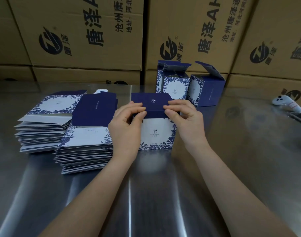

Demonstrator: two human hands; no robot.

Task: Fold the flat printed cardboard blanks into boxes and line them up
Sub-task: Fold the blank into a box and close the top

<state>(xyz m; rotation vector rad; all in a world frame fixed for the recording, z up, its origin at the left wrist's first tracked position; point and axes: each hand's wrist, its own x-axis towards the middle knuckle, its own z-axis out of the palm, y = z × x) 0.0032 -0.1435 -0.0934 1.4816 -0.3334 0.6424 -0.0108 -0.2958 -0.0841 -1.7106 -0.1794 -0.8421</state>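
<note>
Both hands pinching navy lid flap (152, 104) front edge: left hand (127, 124), right hand (184, 122); box (156, 132) standing directly beneath fingers.

On my feed the person I'm following shows only arms and hands, all of it bare. The left forearm (95, 194) and right forearm (232, 185) are uncovered from the bottom edge of the view up to the wrists (123, 151). They are smooth and slim, and look broad near the lens where the wide angle stretches them. The left hand (127, 124) and right hand (185, 118) are bare too, with slender fingers (137, 106) and faint creases over the knuckles. The few nails I can make out look short; finer detail is too soft for me to read.
</note>
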